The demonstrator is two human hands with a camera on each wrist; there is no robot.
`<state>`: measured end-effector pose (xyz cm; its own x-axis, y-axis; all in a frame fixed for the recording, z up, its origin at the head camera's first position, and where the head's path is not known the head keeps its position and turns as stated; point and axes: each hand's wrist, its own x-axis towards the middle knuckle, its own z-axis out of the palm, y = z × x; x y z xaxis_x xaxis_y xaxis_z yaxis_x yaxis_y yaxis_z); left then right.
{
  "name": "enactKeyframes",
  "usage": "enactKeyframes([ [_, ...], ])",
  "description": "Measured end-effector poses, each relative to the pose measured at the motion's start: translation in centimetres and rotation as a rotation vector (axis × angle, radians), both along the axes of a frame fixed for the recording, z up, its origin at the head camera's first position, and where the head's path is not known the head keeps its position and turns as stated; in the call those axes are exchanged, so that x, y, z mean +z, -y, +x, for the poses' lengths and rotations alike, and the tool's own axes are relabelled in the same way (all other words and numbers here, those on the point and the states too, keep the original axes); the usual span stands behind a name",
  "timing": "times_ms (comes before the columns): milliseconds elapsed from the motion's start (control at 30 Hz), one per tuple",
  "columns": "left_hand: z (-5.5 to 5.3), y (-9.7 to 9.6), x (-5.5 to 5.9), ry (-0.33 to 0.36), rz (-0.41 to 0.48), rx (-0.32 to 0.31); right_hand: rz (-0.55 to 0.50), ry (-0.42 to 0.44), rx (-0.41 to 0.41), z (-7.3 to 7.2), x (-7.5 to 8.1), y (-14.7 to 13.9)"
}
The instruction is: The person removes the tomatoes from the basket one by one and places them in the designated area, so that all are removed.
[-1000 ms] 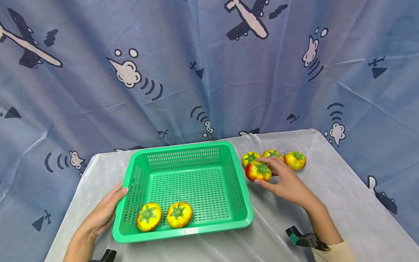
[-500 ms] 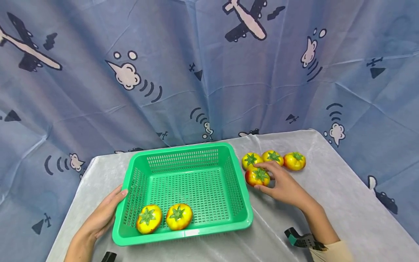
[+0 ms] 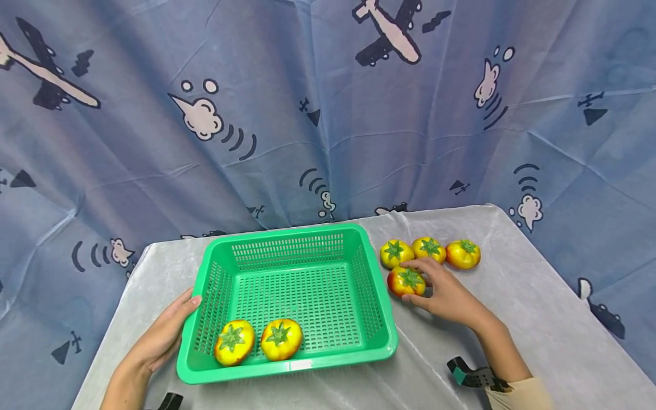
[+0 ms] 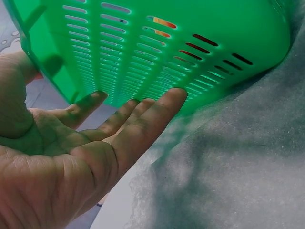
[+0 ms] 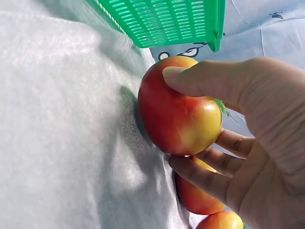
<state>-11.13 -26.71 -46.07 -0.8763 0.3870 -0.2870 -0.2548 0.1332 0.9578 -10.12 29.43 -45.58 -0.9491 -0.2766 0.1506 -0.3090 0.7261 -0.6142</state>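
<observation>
My right hand (image 3: pixel 448 293) pinches a glossy yellow-and-red tomato (image 3: pixel 407 282) with a green star-shaped calyx, just right of the basket. In the right wrist view the thumb presses one side of this tomato (image 5: pixel 178 112) and the fingers lie against the other. My left hand (image 3: pixel 159 333) holds the left side of a green plastic basket (image 3: pixel 287 364). Its thumb lies over the rim; in the left wrist view the extended fingers (image 4: pixel 143 121) rest against the slotted outer wall. Two similar tomatoes, one left (image 3: pixel 234 342) and one right (image 3: pixel 281 339), sit inside along the basket's near wall.
Behind my right hand stand three more tomatoes: a left one (image 3: pixel 396 253), a middle one (image 3: pixel 429 249) and a right one (image 3: pixel 463 254). A pale grey cloth (image 3: pixel 533 319) covers the table. A blue curtain (image 3: pixel 359 114) printed with airplanes hangs at the back.
The right hand and its tomato have come slightly nearer, away from the tomatoes behind. The left hand and the basket stay in place.
</observation>
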Motion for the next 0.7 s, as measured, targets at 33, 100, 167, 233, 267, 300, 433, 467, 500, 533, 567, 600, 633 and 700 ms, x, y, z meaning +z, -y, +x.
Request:
enactKeyframes([
  [33, 0.01, -0.02, 0.0, -0.001, -0.002, 0.002, 0.001, -0.001, 0.001, -0.01, -0.06, -0.04],
  [100, 0.02, -0.05, -0.02, -0.004, -0.006, 0.006, 0.003, 0.0, 0.001, -0.02, -0.21, -0.1],
  [167, 0.02, -0.08, -0.04, -0.006, -0.008, 0.009, 0.009, 0.0, 0.001, -0.03, -0.34, -0.15],
  [233, 0.04, -0.06, -0.1, -0.009, -0.002, 0.006, 0.013, 0.0, 0.0, -0.03, -0.44, -0.21],
  [267, 0.04, -0.03, -0.14, -0.011, 0.002, 0.002, 0.015, 0.001, -0.001, -0.04, -0.49, -0.23],
  [300, 0.04, 0.0, -0.17, -0.012, 0.008, -0.002, 0.017, 0.002, -0.003, -0.04, -0.51, -0.23],
  [433, 0.04, 0.06, -0.23, -0.016, 0.027, -0.017, 0.02, -0.001, -0.01, -0.03, -0.52, -0.28],
  [467, 0.03, 0.07, -0.22, -0.016, 0.028, -0.019, 0.022, -0.002, -0.012, -0.04, -0.52, -0.28],
  [500, 0.03, 0.07, -0.2, -0.016, 0.028, -0.018, 0.024, -0.002, -0.013, -0.04, -0.52, -0.29],
  [533, 0.02, 0.07, -0.19, -0.015, 0.027, -0.019, 0.025, -0.002, -0.014, -0.04, -0.51, -0.29],
  [567, 0.01, 0.07, -0.17, -0.014, 0.025, -0.018, 0.027, -0.003, -0.014, -0.04, -0.5, -0.31],
  [600, 0.0, 0.07, -0.15, -0.014, 0.024, -0.017, 0.029, -0.004, -0.013, -0.03, -0.48, -0.32],
  [633, 0.0, 0.07, -0.13, -0.012, 0.023, -0.017, 0.032, -0.006, -0.012, -0.03, -0.46, -0.33],
  [700, -0.01, 0.06, -0.12, -0.011, 0.022, -0.015, 0.039, -0.013, -0.009, -0.01, -0.43, -0.36],
])
